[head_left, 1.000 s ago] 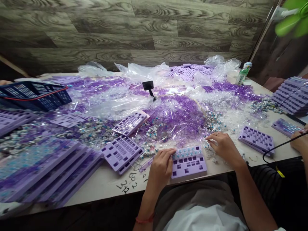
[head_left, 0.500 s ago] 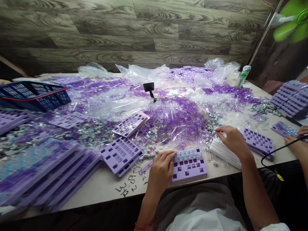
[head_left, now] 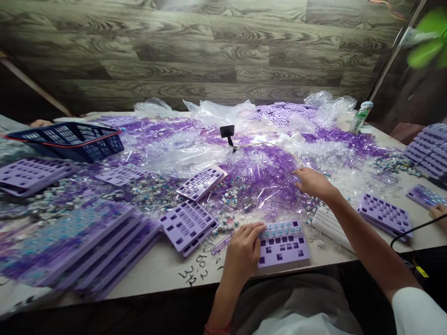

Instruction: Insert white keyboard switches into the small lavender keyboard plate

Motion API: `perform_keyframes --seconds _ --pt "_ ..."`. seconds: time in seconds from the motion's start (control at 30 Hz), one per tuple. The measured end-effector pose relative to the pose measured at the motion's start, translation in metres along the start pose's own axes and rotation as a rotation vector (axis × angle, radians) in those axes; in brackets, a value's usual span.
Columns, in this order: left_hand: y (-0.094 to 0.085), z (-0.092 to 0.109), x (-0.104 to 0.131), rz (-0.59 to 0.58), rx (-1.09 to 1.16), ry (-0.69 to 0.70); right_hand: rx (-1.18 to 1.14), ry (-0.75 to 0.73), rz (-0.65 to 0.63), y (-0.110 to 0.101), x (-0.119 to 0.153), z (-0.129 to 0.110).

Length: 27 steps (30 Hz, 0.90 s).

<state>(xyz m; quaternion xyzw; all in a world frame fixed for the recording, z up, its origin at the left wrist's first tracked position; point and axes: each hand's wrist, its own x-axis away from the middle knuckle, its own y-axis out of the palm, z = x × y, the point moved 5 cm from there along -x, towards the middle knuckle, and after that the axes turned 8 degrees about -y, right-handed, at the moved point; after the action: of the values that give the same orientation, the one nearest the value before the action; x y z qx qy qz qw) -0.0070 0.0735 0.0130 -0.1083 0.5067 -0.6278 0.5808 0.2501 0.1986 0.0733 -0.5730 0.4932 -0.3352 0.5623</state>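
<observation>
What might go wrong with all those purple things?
The staggered stack near the front edge of the table might slide if bumped. The right hand, at the clear purple pieces, could scatter some. The purple frame by the left hand sits near the edge too, so a hard push might tip it off.

The purple board [head_left: 288,251] lies flat on the surface, just to the right of the left hand [head_left: 243,244], whose fingers touch its top left corner. Its top rows are filled with small see-through bits with blue middles [head_left: 279,230]. The rows nearer the person have dark square holes. The shiny, see-through purple pieces [head_left: 263,167] lie in a messy heap, just left of the right hand's [head_left: 312,183] fingertips.
</observation>
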Motion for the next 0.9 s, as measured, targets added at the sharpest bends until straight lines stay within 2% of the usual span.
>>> perform_keyframes --seconds 0.17,0.37,0.63,0.9 --pt "0.001 -0.001 0.002 0.009 -0.013 0.005 -0.001 0.025 0.039 0.006 -0.032 0.005" --pt "0.001 -0.001 0.004 0.014 -0.013 0.000 -0.046 0.061 0.132 0.011 -0.046 0.015" --pt "-0.002 -0.001 0.005 0.029 -0.001 -0.065 -0.165 0.066 0.242 0.008 -0.033 0.026" --pt "-0.001 -0.003 0.004 0.044 0.065 -0.076 -0.287 -0.004 0.312 0.007 -0.017 0.026"
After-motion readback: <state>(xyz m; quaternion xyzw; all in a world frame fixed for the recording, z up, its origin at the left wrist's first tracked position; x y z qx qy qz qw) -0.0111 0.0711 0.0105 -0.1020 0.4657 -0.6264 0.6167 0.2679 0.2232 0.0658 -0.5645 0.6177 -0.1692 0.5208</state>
